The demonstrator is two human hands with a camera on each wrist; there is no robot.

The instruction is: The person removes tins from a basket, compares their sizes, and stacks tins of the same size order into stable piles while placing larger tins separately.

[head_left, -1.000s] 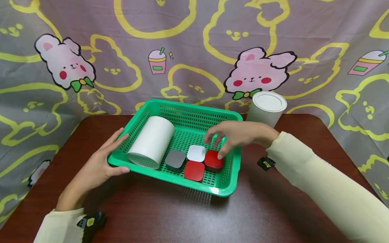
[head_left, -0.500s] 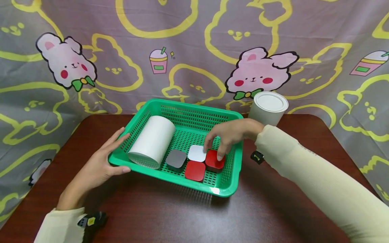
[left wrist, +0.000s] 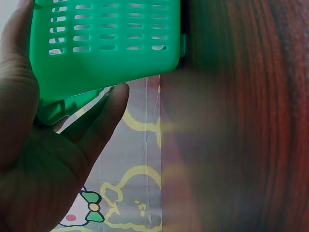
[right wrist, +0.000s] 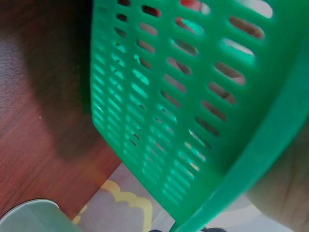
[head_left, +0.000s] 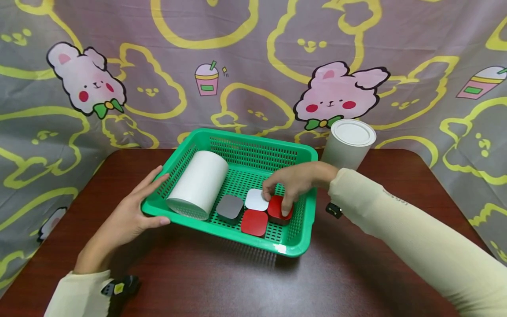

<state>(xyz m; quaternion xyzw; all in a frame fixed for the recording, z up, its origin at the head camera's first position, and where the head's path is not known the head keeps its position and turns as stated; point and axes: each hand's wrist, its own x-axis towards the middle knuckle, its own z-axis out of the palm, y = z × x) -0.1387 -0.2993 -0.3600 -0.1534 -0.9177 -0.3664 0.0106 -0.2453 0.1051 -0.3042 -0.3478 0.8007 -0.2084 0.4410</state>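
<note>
A green plastic basket (head_left: 253, 139) sits on the table in the head view. My left hand (head_left: 120, 220) holds its left front corner, fingers over the side rim and thumb at the front rim. Inside, my right hand (head_left: 299, 179) reaches over the right side and pinches a rounded square red box (head_left: 275, 205); the thumb lies on its top, the index finger at its left edge. Beside that stand a white square box (head_left: 256, 199), a second red box (head_left: 254, 223) and a grey box (head_left: 229, 207). The right wrist view is mostly filled by the basket wall (right wrist: 193, 140).
A white cylinder (head_left: 200, 182) lies on its side in the basket's left part. Behind the right forearm, a lidded white can (head_left: 348, 143) stands upright on the dark wooden table (head_left: 198, 281). A patterned curtain (head_left: 253, 66) hangs along the back.
My right hand has moved slightly left and down, and its index finger has come down to the red box's left edge. The left hand, basket and boxes stay in place.
</note>
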